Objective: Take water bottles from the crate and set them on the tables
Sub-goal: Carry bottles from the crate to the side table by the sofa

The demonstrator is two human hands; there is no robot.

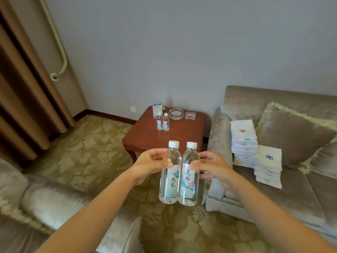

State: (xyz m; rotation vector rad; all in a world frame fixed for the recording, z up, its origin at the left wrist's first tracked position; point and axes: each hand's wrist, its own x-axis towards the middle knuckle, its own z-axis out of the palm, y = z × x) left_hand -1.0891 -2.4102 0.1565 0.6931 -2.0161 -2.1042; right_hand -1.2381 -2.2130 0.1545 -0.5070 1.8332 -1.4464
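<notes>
Clear plastic fills both my grips. My left hand (pixel 149 166) curls round the upper body of the left bottle (pixel 169 179), thumb in front. My right hand (pixel 213 167) wraps the right bottle (pixel 188 181) at the same height. Both bottles are upright with white caps on top and labels facing me. They touch side by side, held in the air above the patterned carpet (pixel 91 152).

At twelve o'clock beyond them stands the red-brown wooden table (pixel 180 136). Toward eleven o'clock on its top, the first table bottle (pixel 160 121) and the second table bottle (pixel 166 122) stand upright just beside each other. A printed card (pixel 157 108) stands behind them at the far corner. A round glass dish (pixel 176 113) sits near the back edge, and a square glass dish (pixel 190 115) lies at its three o'clock.

At three o'clock from my hands is the grey velvet sofa (pixel 273 189). On its seat are a taller stack of white packs (pixel 243 139) and, nearer me, a shorter stack (pixel 268 167). A fringed cushion (pixel 295 136) leans against the sofa back. At ten o'clock hangs a brown curtain (pixel 21 106). At seven o'clock a second velvet seat (pixel 54 198) lies under my left forearm.
</notes>
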